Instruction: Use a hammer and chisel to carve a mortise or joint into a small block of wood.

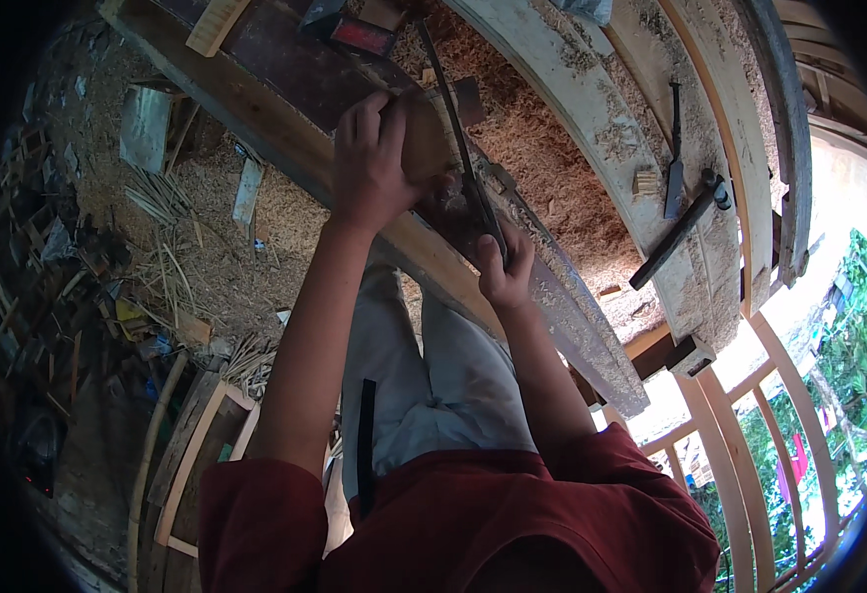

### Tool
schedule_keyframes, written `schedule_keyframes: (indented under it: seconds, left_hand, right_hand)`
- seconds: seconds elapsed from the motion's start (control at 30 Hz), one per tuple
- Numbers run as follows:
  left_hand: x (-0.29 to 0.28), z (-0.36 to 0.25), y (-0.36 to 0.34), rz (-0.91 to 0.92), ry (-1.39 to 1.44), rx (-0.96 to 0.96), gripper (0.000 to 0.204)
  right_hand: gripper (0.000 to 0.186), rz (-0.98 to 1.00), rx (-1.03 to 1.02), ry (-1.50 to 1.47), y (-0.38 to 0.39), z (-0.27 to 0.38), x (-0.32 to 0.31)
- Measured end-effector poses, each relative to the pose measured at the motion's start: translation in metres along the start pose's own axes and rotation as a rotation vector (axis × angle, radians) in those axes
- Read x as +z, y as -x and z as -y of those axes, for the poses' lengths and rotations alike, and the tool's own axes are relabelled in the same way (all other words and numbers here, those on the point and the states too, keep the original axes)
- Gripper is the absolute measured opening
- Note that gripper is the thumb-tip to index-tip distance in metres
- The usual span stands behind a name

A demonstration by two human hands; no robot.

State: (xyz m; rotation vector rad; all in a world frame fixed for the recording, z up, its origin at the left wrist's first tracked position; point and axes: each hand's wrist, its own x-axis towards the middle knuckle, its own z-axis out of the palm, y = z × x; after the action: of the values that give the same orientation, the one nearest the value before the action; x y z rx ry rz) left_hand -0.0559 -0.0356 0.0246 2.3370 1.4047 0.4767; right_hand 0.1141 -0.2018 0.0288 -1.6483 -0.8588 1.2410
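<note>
A block of brown wood (426, 138) rests on the dark workbench (305, 64), its pale end facing right. My left hand (374, 163) is closed over the block's left side, with the fingers bent onto its top. Along the pale end runs a long, thin dark blade (460, 133), seen nearly edge-on; whether it is a saw or a file I cannot tell. My right hand (508, 267) grips its near end, thumb pointing up along it. The blade appears to touch the block, and its far end reaches beyond it.
Right of the bench lie a hammer (683, 229) and a dark chisel-like tool (674, 163) on pale curved boards (592, 128). Reddish shavings (562, 188) fill the gap between. A dark red-faced object (359, 36) sits at the bench's far end. Scrap wood (162, 208) litters the left floor.
</note>
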Motion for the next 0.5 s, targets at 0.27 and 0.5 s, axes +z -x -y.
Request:
schedule_keyframes:
  seconds: [0.27,0.5]
  left_hand:
    - [0.027,-0.008,-0.029,-0.133,-0.245,-0.291,0.051]
    - [0.032,-0.008,-0.031,-0.163,-0.284,-0.237,0.05]
  right_hand:
    - [0.033,-0.003,-0.07,0.084,-0.005,0.002,-0.005]
    - [0.032,-0.013,-0.11,0.101,0.0,-0.001,-0.011]
